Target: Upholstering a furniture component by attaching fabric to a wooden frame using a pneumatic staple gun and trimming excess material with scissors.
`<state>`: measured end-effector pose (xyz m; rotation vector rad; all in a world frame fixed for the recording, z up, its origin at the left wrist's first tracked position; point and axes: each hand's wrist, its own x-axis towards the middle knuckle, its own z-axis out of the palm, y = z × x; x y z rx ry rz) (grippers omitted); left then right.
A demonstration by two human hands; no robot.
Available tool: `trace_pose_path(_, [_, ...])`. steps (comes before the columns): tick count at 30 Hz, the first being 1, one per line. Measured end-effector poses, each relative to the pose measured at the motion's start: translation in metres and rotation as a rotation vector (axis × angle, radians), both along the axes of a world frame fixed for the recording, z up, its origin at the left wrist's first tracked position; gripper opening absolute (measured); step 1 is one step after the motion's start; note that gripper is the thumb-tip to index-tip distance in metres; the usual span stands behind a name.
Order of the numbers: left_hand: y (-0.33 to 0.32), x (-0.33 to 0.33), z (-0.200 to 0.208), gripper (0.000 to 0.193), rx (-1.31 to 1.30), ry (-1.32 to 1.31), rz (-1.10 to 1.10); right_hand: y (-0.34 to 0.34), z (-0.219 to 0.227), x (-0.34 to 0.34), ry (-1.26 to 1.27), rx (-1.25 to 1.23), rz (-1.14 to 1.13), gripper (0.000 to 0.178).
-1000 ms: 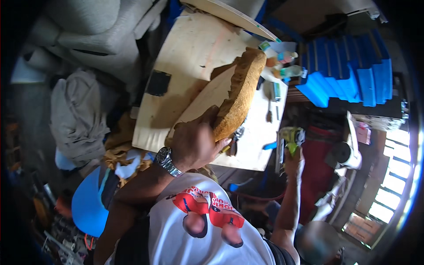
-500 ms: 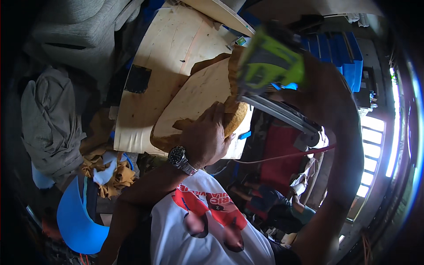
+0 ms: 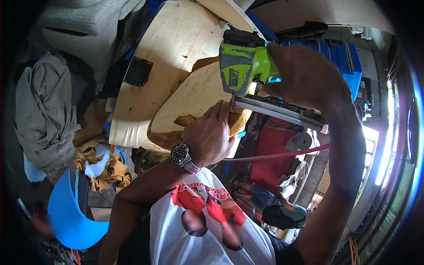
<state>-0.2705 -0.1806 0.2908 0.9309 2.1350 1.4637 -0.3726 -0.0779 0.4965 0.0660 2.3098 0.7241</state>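
Note:
My right hand is wrapped round the handle of a green and grey staple gun. The gun's nose meets the edge of a padded wooden panel, close to my left fingertips; whether it touches cannot be made out. Mustard-brown fabric folds over the panel's rim. My left hand presses that fabric against the near right edge, fingers bent over it and the thumb below. A metal watch circles my left wrist. The staple gun hides the panel's far right corner.
Under the panel lies a large plywood board with a black patch. A red air hose runs behind my right forearm. Mustard scraps and a curved blue sheet lie at left. A grey upholstered seat stands far left; a person is at lower right.
The staple gun has come down and left onto the panel's edge, with my right hand still round it. My left hand keeps nearly the same place on the fabric.

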Motion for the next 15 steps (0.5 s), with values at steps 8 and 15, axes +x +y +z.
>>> trace_pose_path(8, [0.003,0.001,-0.004,0.076,0.013,-0.029,0.032,0.003,-0.014,0.000,0.029,-0.049,0.229,0.059])
trace_pose_path(15, [0.005,0.013,-0.004,0.070,-0.035,0.051,0.069,0.030,0.002,0.030,0.115,-0.122,0.086,0.046])
